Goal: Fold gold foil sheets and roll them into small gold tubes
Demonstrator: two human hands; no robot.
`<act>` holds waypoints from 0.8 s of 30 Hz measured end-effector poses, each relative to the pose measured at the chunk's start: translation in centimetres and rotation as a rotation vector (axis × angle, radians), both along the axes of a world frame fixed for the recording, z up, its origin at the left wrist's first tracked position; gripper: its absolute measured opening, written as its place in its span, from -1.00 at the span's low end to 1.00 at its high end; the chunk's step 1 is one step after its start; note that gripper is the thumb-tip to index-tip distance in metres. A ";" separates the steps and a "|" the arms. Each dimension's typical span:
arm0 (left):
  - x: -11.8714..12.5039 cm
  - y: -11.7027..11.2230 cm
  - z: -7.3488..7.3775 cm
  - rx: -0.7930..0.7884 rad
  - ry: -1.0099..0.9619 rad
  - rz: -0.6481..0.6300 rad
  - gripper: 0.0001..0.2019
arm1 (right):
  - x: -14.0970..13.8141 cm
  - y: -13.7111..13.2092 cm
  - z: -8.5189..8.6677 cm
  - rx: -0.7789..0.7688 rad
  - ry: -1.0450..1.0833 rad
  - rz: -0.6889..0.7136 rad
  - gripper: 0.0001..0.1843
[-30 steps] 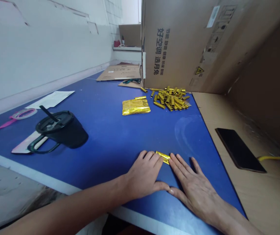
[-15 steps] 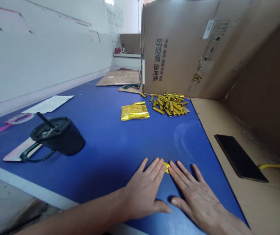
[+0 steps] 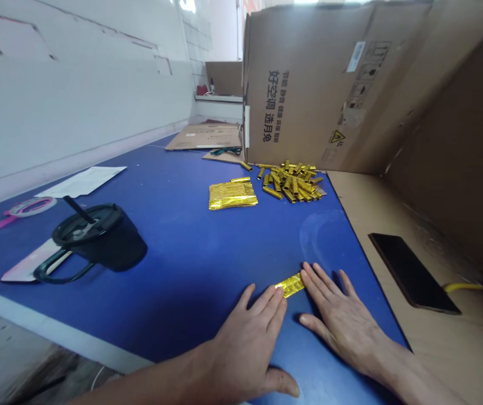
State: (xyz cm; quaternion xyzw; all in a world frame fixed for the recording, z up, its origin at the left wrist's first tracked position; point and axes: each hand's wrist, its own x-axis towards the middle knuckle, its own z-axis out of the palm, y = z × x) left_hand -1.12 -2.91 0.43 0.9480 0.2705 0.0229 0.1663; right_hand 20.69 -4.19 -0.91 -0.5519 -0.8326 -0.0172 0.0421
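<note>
My left hand [image 3: 247, 343] and my right hand [image 3: 338, 315] lie flat on the blue table [image 3: 191, 247], fingers stretched out. A small folded gold foil piece [image 3: 290, 284] lies on the table between their fingertips, touched by both. Farther back sits a flat stack of gold foil sheets [image 3: 232, 194] and beside it a heap of several rolled gold foil pieces [image 3: 293, 180].
A black lidded cup with straw and handle [image 3: 95, 242] stands at left on a card. A big cardboard box [image 3: 330, 84] rises behind the heap. A black phone [image 3: 412, 271] lies on cardboard at right. Paper [image 3: 81, 181] and a tape roll [image 3: 30, 206] lie far left.
The foil piece shows more and has turned, its right end now under my right fingertips. My left hand slid back toward me and my right hand shifted right.
</note>
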 end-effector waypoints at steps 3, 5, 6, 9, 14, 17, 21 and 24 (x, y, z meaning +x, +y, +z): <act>0.1 0.0 -0.2 -0.008 -0.027 0.002 -0.08 | -2.2 -0.7 1.0 0.014 0.022 0.030 -0.24; 0.2 0.1 -0.4 -0.008 -0.050 0.000 -0.07 | -3.4 -1.1 1.3 -0.055 0.053 0.154 -0.21; 0.2 0.1 -0.4 -0.007 -0.059 -0.001 -0.06 | -3.7 -1.2 1.3 -0.096 0.063 0.194 -0.21; 0.0 0.2 -0.4 0.000 -0.057 -0.010 -0.08 | -3.1 -1.0 0.8 -0.131 0.083 0.189 -0.23; -0.2 0.0 -0.3 0.014 -0.037 -0.016 -0.11 | -0.8 -0.1 -0.1 -0.100 0.056 0.149 -0.29; -0.3 0.3 -0.3 0.027 -0.040 -0.017 -0.12 | -0.6 -0.1 -0.2 -0.069 0.043 0.121 -0.30; -0.7 2.1 -0.4 0.076 -0.033 -0.014 -0.20 | -0.7 -1.0 -0.3 -0.037 0.006 0.099 -0.27; -1.0 3.6 -0.5 0.096 -0.016 -0.044 -0.27 | -0.4 -1.7 -0.4 -0.023 -0.008 0.076 -0.28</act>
